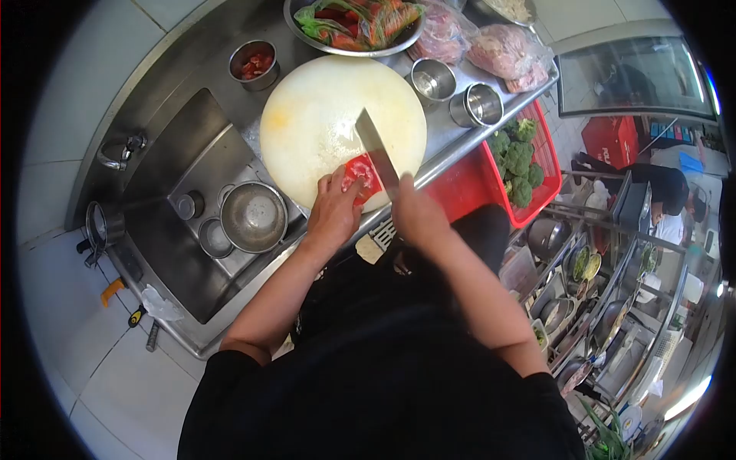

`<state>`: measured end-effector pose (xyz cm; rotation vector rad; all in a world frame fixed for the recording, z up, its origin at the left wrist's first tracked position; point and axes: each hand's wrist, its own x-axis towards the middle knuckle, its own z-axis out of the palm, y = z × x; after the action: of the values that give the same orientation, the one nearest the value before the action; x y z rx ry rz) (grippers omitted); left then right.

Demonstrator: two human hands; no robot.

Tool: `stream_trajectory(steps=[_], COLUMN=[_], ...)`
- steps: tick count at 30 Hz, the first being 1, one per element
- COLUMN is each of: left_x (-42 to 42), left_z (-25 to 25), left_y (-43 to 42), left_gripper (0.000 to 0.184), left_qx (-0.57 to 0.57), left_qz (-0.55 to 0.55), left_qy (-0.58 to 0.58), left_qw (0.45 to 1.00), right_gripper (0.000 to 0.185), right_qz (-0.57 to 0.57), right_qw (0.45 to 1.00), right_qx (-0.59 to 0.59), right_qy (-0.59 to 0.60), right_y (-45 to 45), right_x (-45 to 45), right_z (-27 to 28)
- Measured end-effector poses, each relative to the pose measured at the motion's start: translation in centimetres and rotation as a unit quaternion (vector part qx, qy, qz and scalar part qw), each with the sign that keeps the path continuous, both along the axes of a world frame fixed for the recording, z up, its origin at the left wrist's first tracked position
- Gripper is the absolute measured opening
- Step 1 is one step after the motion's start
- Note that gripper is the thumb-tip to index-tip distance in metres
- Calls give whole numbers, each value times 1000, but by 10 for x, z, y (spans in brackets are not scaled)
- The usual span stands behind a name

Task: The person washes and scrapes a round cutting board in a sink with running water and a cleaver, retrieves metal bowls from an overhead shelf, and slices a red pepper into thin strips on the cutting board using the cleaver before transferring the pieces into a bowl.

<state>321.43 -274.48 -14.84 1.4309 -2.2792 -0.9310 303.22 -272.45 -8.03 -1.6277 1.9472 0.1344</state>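
On the round white cutting board [307, 115] lies a piece of red pepper [364, 172], near the board's front edge. My left hand [336, 208] rests on its left side, fingers bent and pressed on it. My right hand [418, 215] is wrapped round the handle of a cleaver [376, 146]. The blade points up and to the left over the board, along the right side of the pepper. The handle is hidden in my fist.
A sink [184, 261] with pots is at the left. Behind the board stand a cup of red pieces [254, 66] and a bowl of bagged peppers [356, 23]. Steel cups [476, 105], bagged meat [510, 54] and a red broccoli basket [544, 184] are right. A person [663, 188] is far right.
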Motion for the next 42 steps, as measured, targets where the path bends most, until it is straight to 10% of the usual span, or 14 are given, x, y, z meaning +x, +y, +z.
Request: stream_trajectory(steps=[20,29,33,42], left_x=[7,14,-2,9], left_z=[-12,-22,14,0], left_y=[3,5,10,15], left_gripper=[78,58,51,51], left_qx=[6,-74,9,25], left_qz=[39,1,66,32], left_qy=[38,15,-168,-93], left_qw=[999,997,984,995], right_gripper=[28,26,32,25], right_qz=[13,16,32,15], right_qw=[998,997,998,1000], right_qx=[9,2,38,-4], right_qy=[-65,-69,-48,-25], right_y=[-3,19,-27,-12], right_x=[-10,-13,-9,3], right_z=[-7,-13,12,-3])
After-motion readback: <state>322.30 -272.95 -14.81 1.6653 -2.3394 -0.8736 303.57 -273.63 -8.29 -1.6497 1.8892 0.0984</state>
